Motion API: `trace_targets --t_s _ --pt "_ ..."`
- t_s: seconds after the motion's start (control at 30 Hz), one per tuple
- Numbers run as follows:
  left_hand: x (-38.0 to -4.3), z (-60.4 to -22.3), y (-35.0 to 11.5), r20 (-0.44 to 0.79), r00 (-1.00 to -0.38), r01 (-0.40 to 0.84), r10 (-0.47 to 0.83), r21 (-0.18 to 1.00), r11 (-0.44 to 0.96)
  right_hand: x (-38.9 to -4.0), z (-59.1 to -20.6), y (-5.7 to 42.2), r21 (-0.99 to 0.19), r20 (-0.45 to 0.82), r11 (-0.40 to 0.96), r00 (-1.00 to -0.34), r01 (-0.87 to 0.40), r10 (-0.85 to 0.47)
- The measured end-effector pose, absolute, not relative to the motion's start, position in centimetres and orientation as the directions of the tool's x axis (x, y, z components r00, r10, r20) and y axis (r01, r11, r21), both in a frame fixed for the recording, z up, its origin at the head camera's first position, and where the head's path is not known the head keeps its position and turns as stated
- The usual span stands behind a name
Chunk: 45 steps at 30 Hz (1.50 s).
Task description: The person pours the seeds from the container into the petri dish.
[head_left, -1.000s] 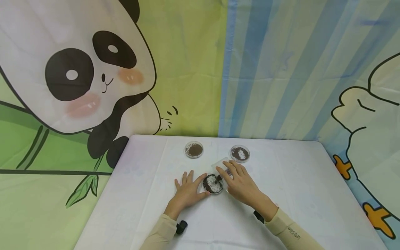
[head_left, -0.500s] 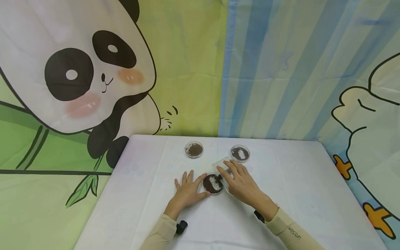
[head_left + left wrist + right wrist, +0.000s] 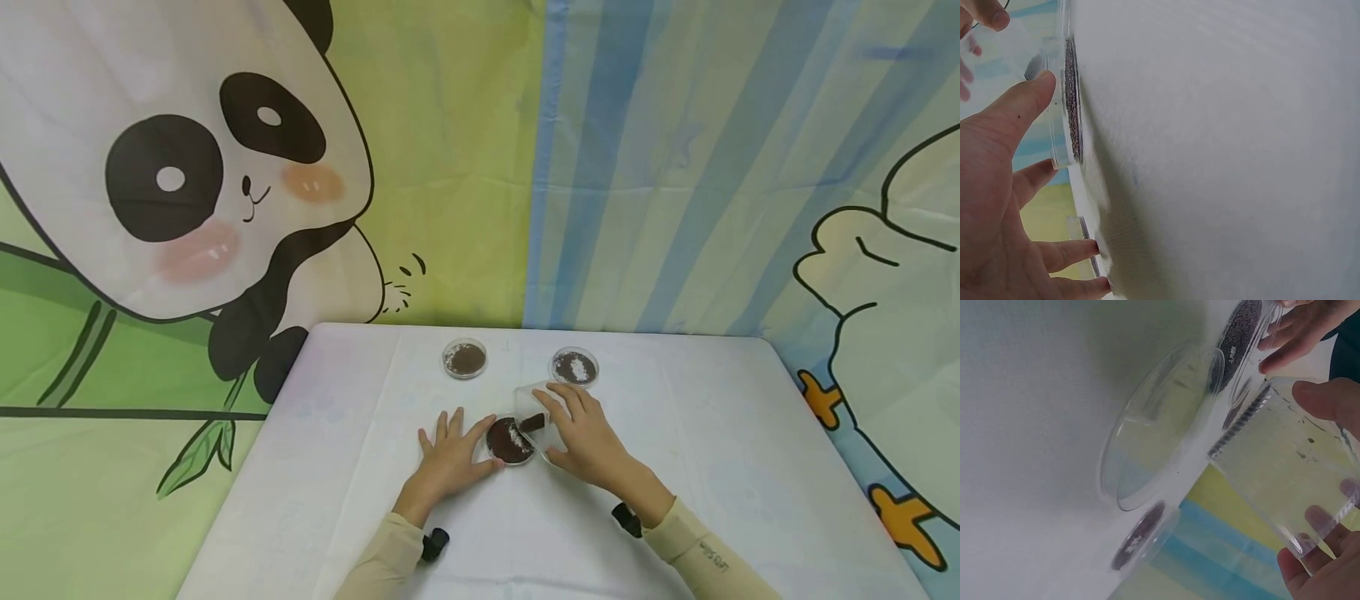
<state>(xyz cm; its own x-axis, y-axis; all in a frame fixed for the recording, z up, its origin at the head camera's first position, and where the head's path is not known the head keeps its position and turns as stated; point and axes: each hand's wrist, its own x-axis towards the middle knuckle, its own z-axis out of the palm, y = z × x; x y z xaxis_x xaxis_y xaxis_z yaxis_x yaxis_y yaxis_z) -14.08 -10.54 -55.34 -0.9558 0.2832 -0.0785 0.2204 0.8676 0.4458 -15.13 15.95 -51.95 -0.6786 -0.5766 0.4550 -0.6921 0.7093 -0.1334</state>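
In the head view my left hand holds a clear petri dish between thumb and index finger, its other fingers spread on the table. Dark brown grains cover most of the dish, with a white patch along its right side. My right hand grips a clear plastic container tilted over the dish's right edge. More dark grains lie in a line along the container's lower edge in the right wrist view. Below it a shallow clear lid rests on the table, mostly hidden in the head view.
Farther back on the white table stand two more petri dishes: a left dish mostly covered with brown grains, and a right dish with a white patch amid dark grains. A printed panda curtain hangs behind.
Dark grains have spread over the dish, and the white area has shrunk to its right side. My right hand has turned the container, showing more of its inside. My left hand has stayed in place.
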Motion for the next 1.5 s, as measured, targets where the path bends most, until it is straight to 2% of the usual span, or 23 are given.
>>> trace_targets --t_s 0.27,0.4,0.53,0.83,1.1,1.5 --pt "-14.2 -55.4 -10.6 -0.082 -0.955 0.22 0.284 0.444 0.869 -15.3 -52.7 17.7 -0.51 0.449 0.597 -0.784 -0.619 -0.428" --pt "-14.2 -55.4 -10.6 -0.085 -0.955 0.219 0.285 0.449 0.866 -15.0 -52.8 18.8 -0.7 0.368 0.526 -0.875 -0.483 -0.314" --pt "-14.2 -55.4 -10.6 -0.086 -0.955 0.218 0.285 0.451 0.866 -14.6 -53.1 20.0 -0.818 0.264 0.464 -0.938 -0.341 -0.224" --pt "-14.2 -55.6 -10.6 -0.084 -0.954 0.221 0.289 0.452 0.864 -14.0 -53.8 22.6 -0.945 0.192 0.24 -0.972 -0.221 -0.136" --pt "-14.2 -55.7 -10.5 -0.092 -0.953 0.218 0.288 0.452 0.865 -13.4 -53.9 24.7 -0.985 0.157 0.066 -0.987 -0.16 -0.045" --pt "-14.0 -55.6 -10.5 -0.089 -0.952 0.218 0.291 0.468 0.856 -13.0 -53.9 27.8 -0.99 0.14 0.032 -0.989 -0.139 0.053"
